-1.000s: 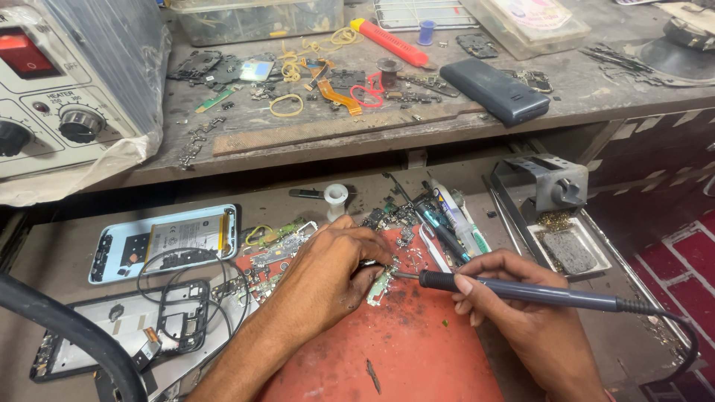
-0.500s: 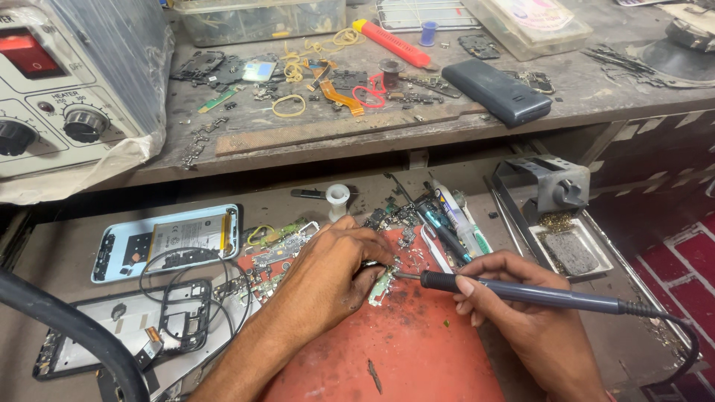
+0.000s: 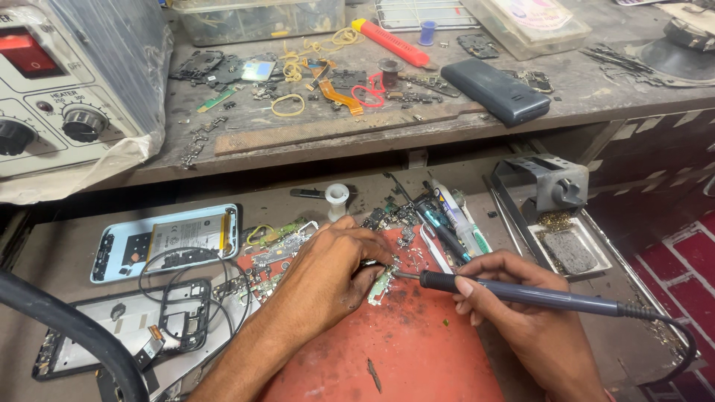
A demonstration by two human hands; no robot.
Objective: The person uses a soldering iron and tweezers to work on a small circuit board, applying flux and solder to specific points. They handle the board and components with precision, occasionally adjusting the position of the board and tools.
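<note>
My left hand [image 3: 328, 272] pinches a small green circuit board [image 3: 381, 286] against the red work mat [image 3: 402, 350]. My right hand [image 3: 521, 313] grips a dark blue soldering iron [image 3: 521, 294] like a pen. Its metal tip touches the top of the little board, just right of my left fingertips. The iron's cable runs off to the right.
An opened light-blue phone body [image 3: 167, 240] and a black phone frame [image 3: 126, 327] lie left of the mat. A soldering stand with sponge tray [image 3: 558, 223] sits on the right. Pens and tweezers [image 3: 447, 223] lie behind the mat. A control unit [image 3: 59, 112] and dark phone [image 3: 495, 91] rest on the upper shelf.
Both hands hold almost the same pose. The iron tip stays at the small board; the view has shifted only slightly.
</note>
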